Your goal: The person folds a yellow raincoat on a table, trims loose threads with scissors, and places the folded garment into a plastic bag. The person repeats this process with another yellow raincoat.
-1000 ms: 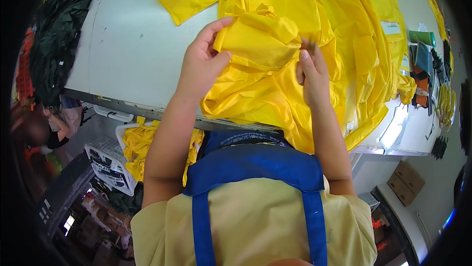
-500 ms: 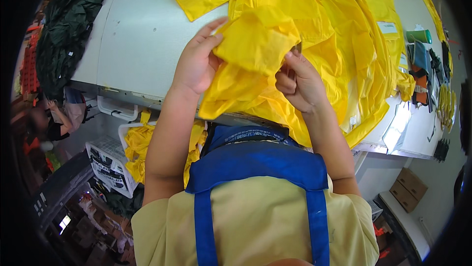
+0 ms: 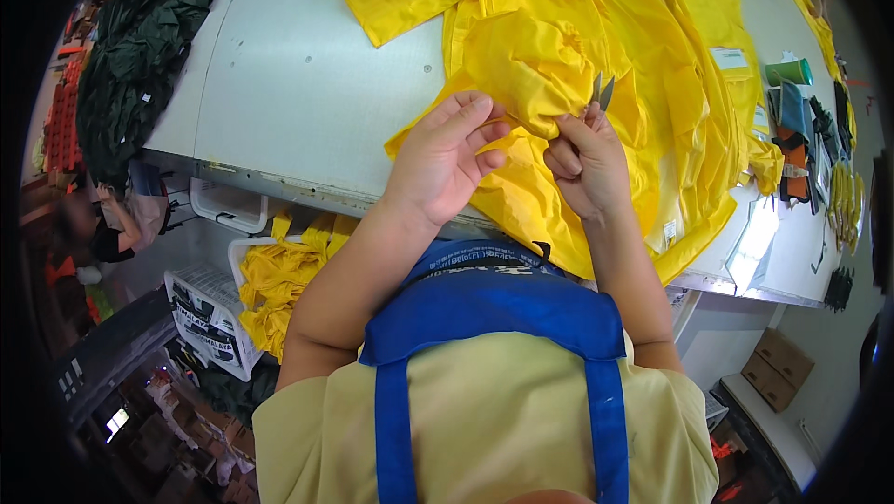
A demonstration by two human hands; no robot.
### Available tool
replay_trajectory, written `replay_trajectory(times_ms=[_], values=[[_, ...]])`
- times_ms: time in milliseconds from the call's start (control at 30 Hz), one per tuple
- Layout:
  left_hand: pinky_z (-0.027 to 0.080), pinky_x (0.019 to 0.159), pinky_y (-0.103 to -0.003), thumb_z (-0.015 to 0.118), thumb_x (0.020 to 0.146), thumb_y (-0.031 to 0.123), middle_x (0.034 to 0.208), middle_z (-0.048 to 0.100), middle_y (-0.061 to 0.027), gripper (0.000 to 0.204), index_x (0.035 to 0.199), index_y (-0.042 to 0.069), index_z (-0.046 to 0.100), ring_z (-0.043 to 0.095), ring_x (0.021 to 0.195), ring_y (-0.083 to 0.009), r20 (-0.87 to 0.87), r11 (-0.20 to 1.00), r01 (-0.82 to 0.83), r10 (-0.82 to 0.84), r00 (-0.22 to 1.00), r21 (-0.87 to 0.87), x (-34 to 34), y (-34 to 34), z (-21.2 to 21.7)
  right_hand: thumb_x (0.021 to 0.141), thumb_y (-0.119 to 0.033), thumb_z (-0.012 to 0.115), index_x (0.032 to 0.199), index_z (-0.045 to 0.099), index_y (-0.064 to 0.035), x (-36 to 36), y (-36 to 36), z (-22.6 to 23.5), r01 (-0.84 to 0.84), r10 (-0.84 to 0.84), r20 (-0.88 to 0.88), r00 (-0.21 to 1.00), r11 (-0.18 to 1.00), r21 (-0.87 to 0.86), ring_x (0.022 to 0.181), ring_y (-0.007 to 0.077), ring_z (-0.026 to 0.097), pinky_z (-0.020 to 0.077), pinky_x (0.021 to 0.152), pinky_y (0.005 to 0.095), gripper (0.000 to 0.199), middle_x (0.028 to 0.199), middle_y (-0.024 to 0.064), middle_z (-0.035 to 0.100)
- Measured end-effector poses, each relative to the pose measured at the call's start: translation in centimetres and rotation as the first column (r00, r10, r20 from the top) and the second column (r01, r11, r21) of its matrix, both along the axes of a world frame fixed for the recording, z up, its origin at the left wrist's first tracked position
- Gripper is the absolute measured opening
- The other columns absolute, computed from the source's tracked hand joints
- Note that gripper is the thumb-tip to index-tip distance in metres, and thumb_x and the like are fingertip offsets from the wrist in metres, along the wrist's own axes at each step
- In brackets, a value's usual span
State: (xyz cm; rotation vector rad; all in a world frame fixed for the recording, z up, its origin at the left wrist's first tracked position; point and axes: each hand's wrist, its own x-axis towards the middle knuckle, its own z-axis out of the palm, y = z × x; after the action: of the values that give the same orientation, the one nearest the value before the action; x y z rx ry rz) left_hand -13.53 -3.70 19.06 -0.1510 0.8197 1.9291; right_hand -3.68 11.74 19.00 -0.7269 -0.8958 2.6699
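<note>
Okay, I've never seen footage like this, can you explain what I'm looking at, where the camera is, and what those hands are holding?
The camera sits on a person's head and looks down, so you see their blue apron and both forearms. The wide lens bends straight edges. On the grey table lies a big yellow garment. The left hand pinches a fold of it. The right hand holds small metal thread snips, blades pointing up beside that fold. Dark green fabric is piled at the table's far left, and a white basket of yellow cloth stands under it.
</note>
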Motion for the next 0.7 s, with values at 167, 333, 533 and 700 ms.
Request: replay_trajectory(times_ms=[167, 333, 533, 700], values=[[0.052, 0.077, -0.032, 0.051, 0.097, 0.026, 0.109, 0.061, -0.0079, 0.027, 0.113, 0.005, 0.056, 0.061, 0.097, -0.0199, 0.177, 0.999, 0.024, -0.019, 0.984, -0.026, 1.6, 1.1, 1.1, 0.092, -0.002, 0.050, 0.084, 0.052, -0.0151, 0.9, 0.0, 0.9, 0.053, -0.058, -0.015, 0.998, 0.970, -0.236, 0.039, 0.0056, 0.033, 0.0240, 0.039, 0.0202, 0.015, 0.065, -0.0040, 0.052], [0.051, 0.073, -0.029, 0.052, 0.096, 0.025, 0.106, 0.063, -0.0062, 0.025, 0.114, 0.007, 0.055, 0.061, 0.094, -0.0181, 0.213, 0.983, 0.065, -0.102, 0.972, 0.174, 1.1, 1.1, -0.1, 0.092, -0.004, 0.051, 0.087, 0.054, -0.0121, 1.3, 0.5, 1.4, -0.039, 0.041, -0.001, 0.999, 0.949, -0.314, 0.041, 0.0050, 0.033, 0.0245, 0.040, 0.0198, 0.010, 0.071, -0.0013, 0.055], [0.045, 0.064, -0.024, 0.063, 0.090, 0.017, 0.096, 0.063, -0.0024, 0.014, 0.101, 0.010, 0.058, 0.058, 0.084, -0.0125, -0.002, 0.995, 0.000, 0.000, 1.000, 0.099, 0.9, 1.6, 1.6, 0.088, -0.001, 0.057, 0.098, 0.057, -0.0058, 1.3, 0.1, 2.0, 0.318, -0.352, 0.062, 0.934, 0.897, 0.308, 0.045, 0.0066, 0.037, 0.0293, 0.042, 0.0200, 0.012, 0.084, 0.0027, 0.059], [0.046, 0.062, -0.024, 0.064, 0.089, 0.010, 0.094, 0.064, -0.0053, 0.014, 0.101, 0.004, 0.060, 0.058, 0.076, -0.0121, -0.218, 0.997, -0.068, 0.075, 0.973, 0.042, 1.7, 1.7, 2.0, 0.073, 0.005, 0.072, 0.097, 0.066, -0.0052, 1.7, -0.9, 4.0, 0.203, -0.138, -0.196, 0.971, 0.041, 0.978, 0.061, 0.0100, 0.053, 0.0423, 0.052, 0.0218, 0.027, 0.089, 0.0058, 0.060]])
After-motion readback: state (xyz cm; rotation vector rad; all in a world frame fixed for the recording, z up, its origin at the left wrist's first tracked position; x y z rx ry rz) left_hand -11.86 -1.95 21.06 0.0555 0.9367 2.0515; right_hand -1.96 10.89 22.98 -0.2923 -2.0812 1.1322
